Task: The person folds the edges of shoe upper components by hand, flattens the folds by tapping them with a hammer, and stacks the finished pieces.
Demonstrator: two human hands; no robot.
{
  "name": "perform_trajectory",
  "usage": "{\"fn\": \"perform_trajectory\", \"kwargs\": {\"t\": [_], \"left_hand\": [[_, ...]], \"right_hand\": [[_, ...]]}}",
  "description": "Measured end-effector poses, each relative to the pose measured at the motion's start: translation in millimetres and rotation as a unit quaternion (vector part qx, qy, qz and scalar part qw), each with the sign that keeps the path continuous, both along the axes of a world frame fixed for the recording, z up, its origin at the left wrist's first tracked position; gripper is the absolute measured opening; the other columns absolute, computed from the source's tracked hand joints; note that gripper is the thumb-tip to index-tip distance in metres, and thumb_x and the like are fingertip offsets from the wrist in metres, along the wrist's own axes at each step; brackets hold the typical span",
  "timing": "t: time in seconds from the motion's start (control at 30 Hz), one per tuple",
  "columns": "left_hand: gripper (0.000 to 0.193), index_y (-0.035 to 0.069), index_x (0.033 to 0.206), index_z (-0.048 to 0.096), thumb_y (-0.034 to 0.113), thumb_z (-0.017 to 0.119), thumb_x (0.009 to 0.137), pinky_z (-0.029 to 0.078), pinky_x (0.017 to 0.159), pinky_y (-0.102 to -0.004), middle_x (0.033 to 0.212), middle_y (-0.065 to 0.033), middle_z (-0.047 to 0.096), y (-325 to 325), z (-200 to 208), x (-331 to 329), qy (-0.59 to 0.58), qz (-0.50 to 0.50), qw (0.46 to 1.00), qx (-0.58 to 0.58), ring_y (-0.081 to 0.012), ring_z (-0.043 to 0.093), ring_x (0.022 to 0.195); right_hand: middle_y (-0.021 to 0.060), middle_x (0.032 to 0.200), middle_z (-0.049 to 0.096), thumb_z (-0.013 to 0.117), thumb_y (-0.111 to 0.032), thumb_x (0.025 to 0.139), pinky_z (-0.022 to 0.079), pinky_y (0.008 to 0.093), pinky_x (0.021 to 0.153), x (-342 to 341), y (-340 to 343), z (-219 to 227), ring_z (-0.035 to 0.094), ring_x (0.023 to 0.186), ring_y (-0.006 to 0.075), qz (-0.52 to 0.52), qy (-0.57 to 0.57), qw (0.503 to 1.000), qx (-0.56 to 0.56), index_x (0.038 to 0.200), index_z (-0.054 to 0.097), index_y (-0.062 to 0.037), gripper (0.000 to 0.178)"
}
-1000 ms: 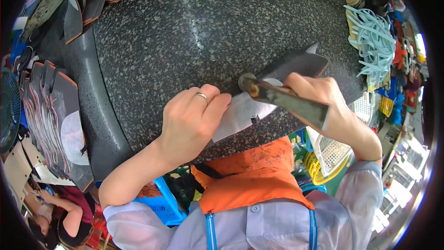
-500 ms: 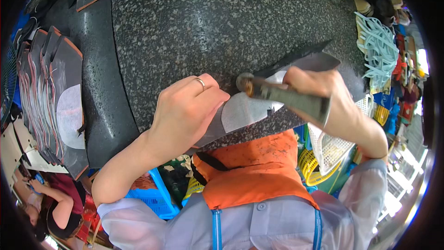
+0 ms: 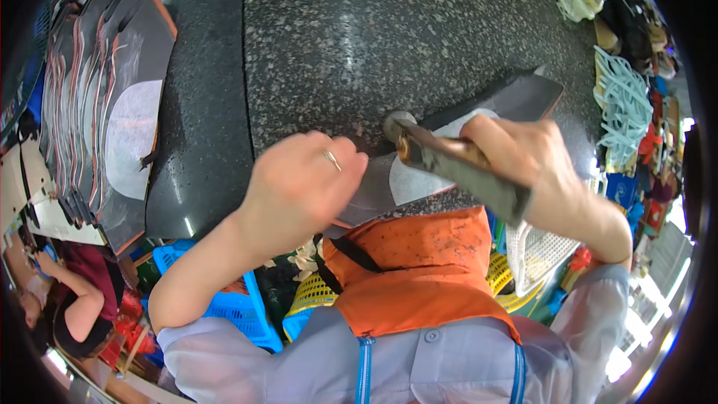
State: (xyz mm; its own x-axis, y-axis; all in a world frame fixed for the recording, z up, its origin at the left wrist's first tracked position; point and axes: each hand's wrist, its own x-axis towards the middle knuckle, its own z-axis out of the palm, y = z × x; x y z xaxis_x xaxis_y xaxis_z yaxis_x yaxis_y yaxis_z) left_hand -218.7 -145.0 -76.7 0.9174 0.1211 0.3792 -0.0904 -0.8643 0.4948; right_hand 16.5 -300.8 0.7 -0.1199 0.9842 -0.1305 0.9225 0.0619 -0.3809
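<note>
In my right hand is a hammer with a round metal face and a broad, flat opposite end. Its round face is at the upper edge of a dark, flexible cut piece that bears a white backing patch. The piece lies slantwise on the speckled stone slab, partly covered by the hammer and right hand. My left hand, with a ring on one finger, is closed at the piece's left part, close to the hammer face. The fingertips are curled under and hidden.
Left of the slab, a stack of similar dark pieces stands on a black surface. Pale blue strips hang at the right. Below the edge are a blue basket, a yellow basket and a white basket. Another person sits lower left.
The view has shifted, bringing the left stack further into the picture. My left hand has rolled, its knuckles now more on top. The hammer face remains near the piece's upper edge.
</note>
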Motion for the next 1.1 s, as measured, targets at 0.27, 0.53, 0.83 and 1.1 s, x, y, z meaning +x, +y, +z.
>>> {"fn": "perform_trajectory", "kwargs": {"t": [0.27, 0.53, 0.83, 1.1], "left_hand": [[0.022, 0.005, 0.092, 0.075, 0.000, 0.080, 0.071, 0.052, 0.066, -0.0367, 0.093, -0.0074, 0.066, -8.3, -6.1, -21.9, -0.023, 0.055, 0.997, 0.052, -0.0281, 0.064, 0.080], [0.030, 0.003, 0.096, 0.075, -0.001, 0.083, 0.067, 0.049, 0.073, -0.0364, 0.095, -0.0052, 0.067, -27.6, -16.1, -44.1, -0.063, 0.174, 0.982, 0.025, -0.0261, 0.062, 0.086], [0.032, -0.010, 0.098, 0.070, 0.012, 0.077, 0.077, 0.054, 0.083, -0.0411, 0.109, -0.0225, 0.064, -38.6, 25.0, -38.6, 0.101, 0.067, 0.963, 0.240, -0.0332, 0.063, 0.098], [0.089, 0.003, 0.142, 0.053, 0.025, 0.089, 0.064, 0.044, 0.099, -0.0533, 0.128, -0.0206, 0.053, -51.2, 13.2, 57.6, 0.055, 0.107, 0.990, -0.076, -0.0404, 0.054, 0.116]], "right_hand": [[0.0065, 0.064, 0.057, 0.066, -0.013, 0.085, 0.047, 0.0402, 0.041, -23.7, 8.2, -4.0, 0.061, 0.049, 0.0257, 0.054, -0.020, 0.998, -0.018, 0.091, 0.050, -0.0052, 0.018], [0.0093, 0.067, 0.061, 0.072, -0.019, 0.087, 0.050, 0.0438, 0.052, -21.5, 19.1, -3.9, 0.065, 0.061, 0.0316, 0.028, 0.064, 0.997, -0.031, 0.092, 0.051, -0.0056, 0.026], [0.0094, 0.070, 0.061, 0.074, -0.019, 0.086, 0.050, 0.0431, 0.051, -22.5, 25.0, -8.0, 0.065, 0.060, 0.0320, 0.062, 0.016, 0.997, -0.034, 0.094, 0.052, -0.0057, 0.027], [0.0044, 0.092, 0.070, 0.071, -0.005, 0.094, 0.054, 0.0301, 0.071, 39.2, -11.2, -25.9, 0.066, 0.076, 0.0140, -0.382, 0.227, 0.861, 0.247, 0.109, 0.066, -0.0005, 0.017]]}}
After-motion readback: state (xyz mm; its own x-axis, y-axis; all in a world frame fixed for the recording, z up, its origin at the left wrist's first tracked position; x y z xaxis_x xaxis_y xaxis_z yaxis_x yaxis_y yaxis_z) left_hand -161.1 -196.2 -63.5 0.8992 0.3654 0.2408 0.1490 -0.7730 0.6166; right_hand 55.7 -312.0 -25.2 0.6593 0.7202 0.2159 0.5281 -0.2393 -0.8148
